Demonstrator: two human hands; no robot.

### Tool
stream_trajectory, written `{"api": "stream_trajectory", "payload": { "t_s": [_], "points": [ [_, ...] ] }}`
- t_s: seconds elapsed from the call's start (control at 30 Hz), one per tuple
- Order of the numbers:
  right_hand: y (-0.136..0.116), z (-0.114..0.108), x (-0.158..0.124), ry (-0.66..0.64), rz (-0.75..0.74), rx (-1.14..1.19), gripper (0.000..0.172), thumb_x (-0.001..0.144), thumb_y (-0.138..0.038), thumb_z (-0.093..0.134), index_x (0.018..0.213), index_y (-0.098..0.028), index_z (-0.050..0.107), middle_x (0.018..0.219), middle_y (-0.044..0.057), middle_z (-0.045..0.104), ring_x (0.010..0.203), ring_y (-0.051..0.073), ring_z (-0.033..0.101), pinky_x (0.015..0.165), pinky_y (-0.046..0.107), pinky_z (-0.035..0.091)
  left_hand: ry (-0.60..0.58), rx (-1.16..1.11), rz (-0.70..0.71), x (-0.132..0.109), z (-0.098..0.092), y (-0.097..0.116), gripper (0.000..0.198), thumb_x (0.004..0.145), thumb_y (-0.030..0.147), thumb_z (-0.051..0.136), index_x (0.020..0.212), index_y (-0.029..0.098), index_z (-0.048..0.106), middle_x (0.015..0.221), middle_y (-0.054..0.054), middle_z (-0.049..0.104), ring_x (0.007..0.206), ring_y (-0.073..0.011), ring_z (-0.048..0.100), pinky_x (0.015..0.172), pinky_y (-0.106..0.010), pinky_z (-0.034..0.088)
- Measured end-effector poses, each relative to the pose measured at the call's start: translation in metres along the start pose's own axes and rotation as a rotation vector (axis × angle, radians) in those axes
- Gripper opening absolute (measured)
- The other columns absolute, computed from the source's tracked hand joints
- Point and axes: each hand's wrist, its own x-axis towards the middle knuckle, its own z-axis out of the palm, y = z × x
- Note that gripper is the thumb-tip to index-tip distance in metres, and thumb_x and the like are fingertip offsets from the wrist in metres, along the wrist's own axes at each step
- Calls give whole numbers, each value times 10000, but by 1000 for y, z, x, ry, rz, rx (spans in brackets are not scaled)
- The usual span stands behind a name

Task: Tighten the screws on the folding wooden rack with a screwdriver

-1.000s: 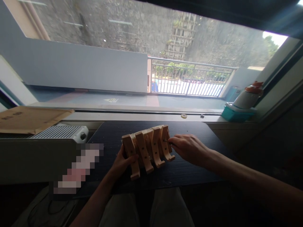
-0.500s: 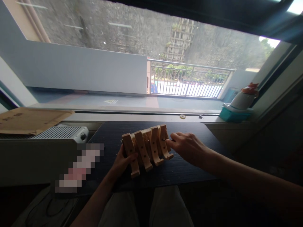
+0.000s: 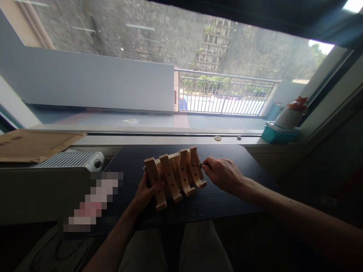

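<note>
A wooden hook rack [image 3: 176, 164] with several upright curved hooks is held tilted above the dark table. My left hand [image 3: 148, 192] is closed around its left end, with the thumb over the leftmost hook. Dark holes show in the faces of the hooks. At the rack's right side, my right hand [image 3: 222, 170] is closed on a small, dark screwdriver [image 3: 200, 165]. Its thin shaft points left, and the tip meets the rightmost hook at its upper hole. Fingers hide most of the screwdriver's handle.
The dark tabletop [image 3: 244, 200] stands against a window sill [image 3: 187, 139]. On the sill lie a yellowish roll [image 3: 217, 138] and a teal box [image 3: 278, 134] with a grey-white jug [image 3: 292, 114] on it. To the left are a white heater [image 3: 68, 159] and brown cardboard [image 3: 39, 143].
My right hand has drawn slightly to the right and turned, and more of the screwdriver's shaft shows. My left hand keeps its hold on the rack. The view has shifted slightly.
</note>
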Motion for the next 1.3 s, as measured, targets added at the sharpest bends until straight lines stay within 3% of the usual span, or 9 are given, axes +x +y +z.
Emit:
{"api": "stream_trajectory", "payload": {
  "t_s": [0.17, 0.37, 0.47, 0.67, 0.77, 0.9, 1.03, 1.13, 1.3],
  "points": [
    [-4, -16, -1, -17, -263, -236, 156, 916, -174, 475, 996, -182, 609, 852, 44, 664, 714, 177, 617, 526, 262, 278, 2, 1, -4, -1, 2, 5, 702, 599, 436, 794, 1185, 175, 507, 1026, -65, 654, 980, -298, 638, 768, -363, 550],
    [-3, -18, 6, 9, -603, -386, 289, 864, 11, 391, 921, -137, 632, 904, 79, 637, 764, 175, 578, 558, 282, 310, 11, 15, -18, -2, 3, 9, 706, 585, 435, 796, 1174, 176, 505, 1023, -62, 643, 990, -301, 625, 761, -350, 546],
    [1, -12, 11, -1, -494, -268, 286, 875, -16, 400, 905, -158, 647, 878, 62, 647, 757, 161, 585, 545, 271, 298, 4, 6, -36, -3, 3, 9, 717, 586, 432, 800, 1183, 178, 495, 1027, -60, 643, 982, -292, 628, 746, -333, 548],
    [8, 4, 6, 20, -54, 86, 271, 947, -318, 432, 1047, -230, 669, 891, 21, 711, 798, 176, 649, 598, 266, 337, -9, 19, -23, -3, 1, 8, 696, 602, 426, 796, 1184, 176, 506, 1041, -65, 656, 983, -289, 635, 735, -325, 549],
    [7, 3, 3, 9, 13, 105, 297, 954, -360, 409, 1047, -250, 669, 864, 17, 719, 796, 188, 660, 597, 269, 336, 17, 43, -6, -3, 1, 8, 697, 586, 423, 802, 1173, 168, 525, 1024, -70, 669, 966, -292, 644, 719, -328, 551],
    [2, -8, 1, -16, -94, -67, 240, 934, -342, 469, 1050, -228, 645, 818, 28, 695, 698, 188, 640, 531, 268, 289, 39, 37, -8, -2, 3, 8, 700, 578, 422, 802, 1170, 165, 531, 1009, -71, 678, 941, -285, 654, 706, -325, 554],
    [-1, -18, 1, 25, -424, -353, 252, 876, -45, 446, 1003, -161, 631, 867, 63, 647, 714, 175, 600, 515, 274, 271, 37, 34, -12, -2, 3, 8, 695, 576, 420, 800, 1165, 168, 530, 1019, -74, 677, 945, -289, 653, 704, -325, 554],
    [1, -19, 5, 41, -598, -415, 295, 862, 18, 383, 916, -132, 632, 850, 71, 629, 732, 174, 580, 530, 284, 287, 37, 44, -11, -4, 2, 8, 683, 570, 418, 801, 1147, 171, 531, 1021, -70, 676, 948, -289, 651, 701, -320, 552],
    [6, -9, 9, 8, -444, -243, 266, 886, -43, 407, 899, -158, 647, 826, 45, 655, 701, 144, 585, 533, 263, 289, 37, 32, -28, -5, 2, 9, 611, 565, 404, 799, 1070, 175, 541, 1024, -68, 670, 952, -291, 649, 679, -311, 554]
  ]
}}
